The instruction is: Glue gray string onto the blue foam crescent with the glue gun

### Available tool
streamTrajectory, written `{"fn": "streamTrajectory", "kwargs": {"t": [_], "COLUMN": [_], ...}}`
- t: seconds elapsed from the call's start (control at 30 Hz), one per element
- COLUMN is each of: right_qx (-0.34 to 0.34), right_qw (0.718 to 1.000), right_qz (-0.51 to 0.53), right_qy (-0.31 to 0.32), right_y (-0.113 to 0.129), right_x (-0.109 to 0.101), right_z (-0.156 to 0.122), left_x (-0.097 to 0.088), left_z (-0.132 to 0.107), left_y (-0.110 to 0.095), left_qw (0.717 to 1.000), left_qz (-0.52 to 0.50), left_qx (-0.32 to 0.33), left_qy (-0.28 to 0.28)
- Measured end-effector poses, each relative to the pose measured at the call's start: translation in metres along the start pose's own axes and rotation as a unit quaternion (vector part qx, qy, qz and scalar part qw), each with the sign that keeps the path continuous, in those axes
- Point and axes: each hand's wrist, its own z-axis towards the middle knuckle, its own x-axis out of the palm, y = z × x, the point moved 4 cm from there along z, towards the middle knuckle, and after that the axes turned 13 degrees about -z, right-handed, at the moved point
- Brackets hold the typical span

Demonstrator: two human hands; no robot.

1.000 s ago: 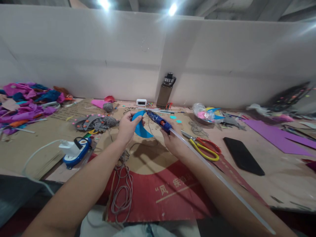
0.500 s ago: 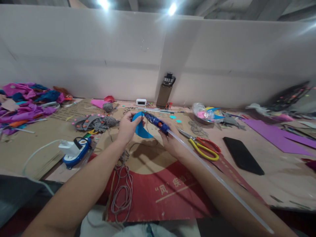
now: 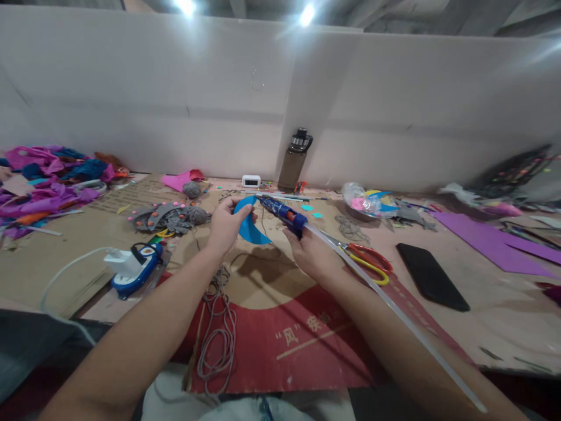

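Observation:
My left hand [image 3: 227,225] pinches a curved piece of bright blue felt or paper [image 3: 253,229] between thumb and fingers, above the cardboard. In my right hand [image 3: 313,248] is a dark blue glue gun [image 3: 283,211], its nozzle pointing left at the upper edge of the blue piece. Whether the tip touches the piece I cannot tell. A long translucent glue stick [image 3: 390,316] sticks out of the gun's back and runs over my right forearm. Scissors [image 3: 368,263] with red and yellow handles lie partly behind my right hand.
A red and brown cardboard sheet [image 3: 307,362] lies under my hands, with grey cord [image 3: 217,345] on it. A blue power strip [image 3: 138,272] stands left, a black phone [image 3: 432,276] right. Behind are a bottle [image 3: 293,165], a small clock [image 3: 251,181] and a bowl [image 3: 366,213].
My right hand and the glue gun have shifted slightly to the right, and the hand now covers more of the scissors. The left hand holds the blue piece almost unmoved.

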Motion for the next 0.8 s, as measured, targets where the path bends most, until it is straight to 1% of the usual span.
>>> {"fn": "streamTrajectory", "kwargs": {"t": [0.3,0.5,0.63,0.73,0.8], "right_qx": [-0.007,0.002,-0.002,0.023,0.047], "right_qw": [1.000,1.000,1.000,1.000,0.998], "right_qz": [0.016,0.000,0.009,0.003,0.004], "right_qy": [0.006,-0.001,0.007,0.020,0.030], "right_y": [0.0023,-0.0006,0.0019,-0.0003,-0.0040], "right_x": [0.0013,0.0019,0.0011,0.0012,0.0019], "right_z": [0.0004,-0.0002,0.0000,0.0001,-0.0001], "left_x": [-0.0001,0.0003,-0.0001,-0.0026,-0.0051], "left_z": [-0.0002,-0.0005,0.0007,0.0017,0.0016], "left_y": [0.0008,-0.0006,0.0002,-0.0007,-0.0052], "left_qw": [1.000,1.000,1.000,0.998,0.989], "left_qz": [0.007,-0.006,-0.001,0.046,0.124], "left_qx": [0.008,0.001,0.010,0.035,0.076], "left_qy": [0.015,0.009,0.019,0.022,0.013]}}
